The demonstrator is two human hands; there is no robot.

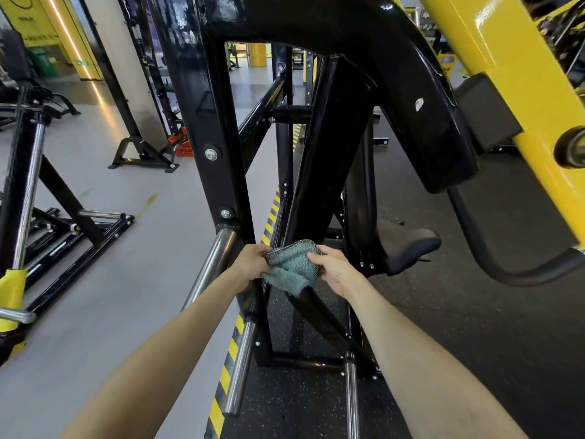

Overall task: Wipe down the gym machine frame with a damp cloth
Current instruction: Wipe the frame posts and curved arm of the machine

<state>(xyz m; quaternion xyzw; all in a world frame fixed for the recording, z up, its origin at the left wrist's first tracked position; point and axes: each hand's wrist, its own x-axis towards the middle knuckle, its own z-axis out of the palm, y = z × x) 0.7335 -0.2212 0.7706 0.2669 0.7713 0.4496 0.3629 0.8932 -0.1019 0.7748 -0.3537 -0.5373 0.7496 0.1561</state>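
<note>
Cloth: a bunched teal cloth (289, 269) with a black mesh side is sitting between the 2 hands, in front of the lower part of the slanted black frame beam (319, 172).
Left hand: the left hand (250, 263) is gripping the cloth's left edge, fingers curled into it.
Right hand: the right hand (332, 269) is pinching the cloth's right side, thumb lying on top.
Seat pad: a black seat pad (408, 248) is jutting out right of the beam.
Chrome peg: a chrome peg (217, 264) is angling down just left of the left hand.
Floor: yellow-black hazard tape (232, 346) is running along the mat edge.
</note>
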